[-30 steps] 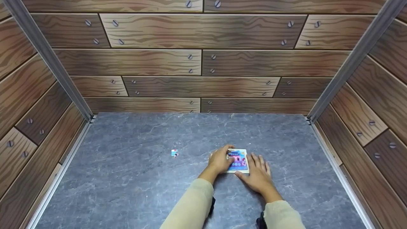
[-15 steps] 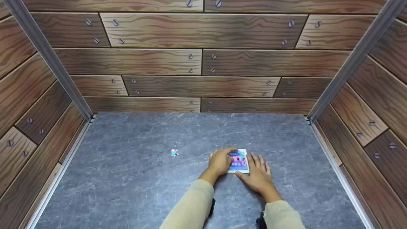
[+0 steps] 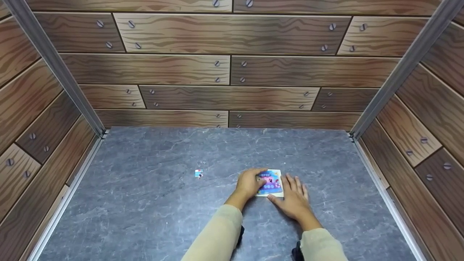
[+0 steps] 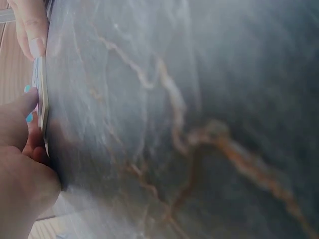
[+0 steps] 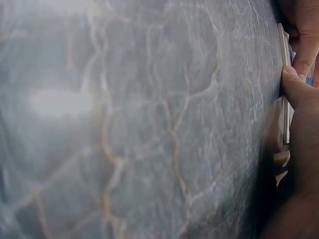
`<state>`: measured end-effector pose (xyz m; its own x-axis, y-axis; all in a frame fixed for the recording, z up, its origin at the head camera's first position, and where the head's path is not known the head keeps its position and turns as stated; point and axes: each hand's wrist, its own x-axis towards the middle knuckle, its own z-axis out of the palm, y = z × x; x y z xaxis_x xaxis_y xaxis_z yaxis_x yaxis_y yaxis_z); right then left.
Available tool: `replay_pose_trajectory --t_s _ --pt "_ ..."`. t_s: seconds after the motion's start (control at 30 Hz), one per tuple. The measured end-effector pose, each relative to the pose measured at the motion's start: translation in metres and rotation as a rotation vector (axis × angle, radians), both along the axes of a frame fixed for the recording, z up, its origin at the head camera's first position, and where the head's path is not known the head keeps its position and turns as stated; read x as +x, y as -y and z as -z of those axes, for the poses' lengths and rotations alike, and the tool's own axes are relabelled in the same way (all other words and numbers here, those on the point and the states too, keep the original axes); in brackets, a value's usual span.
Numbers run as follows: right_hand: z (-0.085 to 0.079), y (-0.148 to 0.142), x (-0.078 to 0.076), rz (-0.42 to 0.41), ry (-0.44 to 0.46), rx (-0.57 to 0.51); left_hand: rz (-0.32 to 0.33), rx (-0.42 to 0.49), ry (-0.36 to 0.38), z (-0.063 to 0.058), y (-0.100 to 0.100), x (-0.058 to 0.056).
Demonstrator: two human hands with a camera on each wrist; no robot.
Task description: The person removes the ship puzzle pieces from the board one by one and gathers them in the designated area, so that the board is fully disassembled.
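Observation:
A small square jigsaw puzzle board (image 3: pixel 271 185), with a pale border and a blue, pink and purple picture, lies on the grey marbled table. My left hand (image 3: pixel 248 185) grips its left side, thumb over the picture and fingers round the far left corner. In the left wrist view the thumb of the left hand (image 4: pixel 22 149) meets the thin board edge (image 4: pixel 44 89). My right hand (image 3: pixel 294 197) lies with straight fingers along the board's right side, thumb at the near edge. The right wrist view shows the thumb of the right hand (image 5: pixel 299 99) against the board edge (image 5: pixel 285 50).
A small blue, white and red jigsaw piece (image 3: pixel 199 173) lies on the table (image 3: pixel 152 203) to the left of the hands. Wood-patterned walls (image 3: pixel 232 69) with metal corner posts (image 3: pixel 395 69) enclose the table at the back and sides.
My left hand has shifted slightly left, and the picture now sits a little further left, with more pale border showing at the near right corner. The right hand has stayed in place.

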<state>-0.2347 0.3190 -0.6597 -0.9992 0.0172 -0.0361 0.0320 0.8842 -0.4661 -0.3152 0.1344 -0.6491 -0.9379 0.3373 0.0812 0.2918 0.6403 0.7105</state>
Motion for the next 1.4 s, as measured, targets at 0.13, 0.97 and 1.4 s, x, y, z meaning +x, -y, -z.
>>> replay_pose_trajectory --t_s 0.13,0.97,1.4 --pt "0.004 0.0 0.001 -0.002 -0.032 -0.015 -0.002 -0.005 -0.018 0.001 0.002 0.0" --pt "0.007 -0.002 0.0 -0.006 -0.048 -0.018 0.019 -0.078 0.082 -0.009 -0.001 -0.002" --pt "0.004 0.001 0.001 0.001 -0.054 -0.02 -0.009 0.011 0.107 -0.008 -0.001 -0.004"
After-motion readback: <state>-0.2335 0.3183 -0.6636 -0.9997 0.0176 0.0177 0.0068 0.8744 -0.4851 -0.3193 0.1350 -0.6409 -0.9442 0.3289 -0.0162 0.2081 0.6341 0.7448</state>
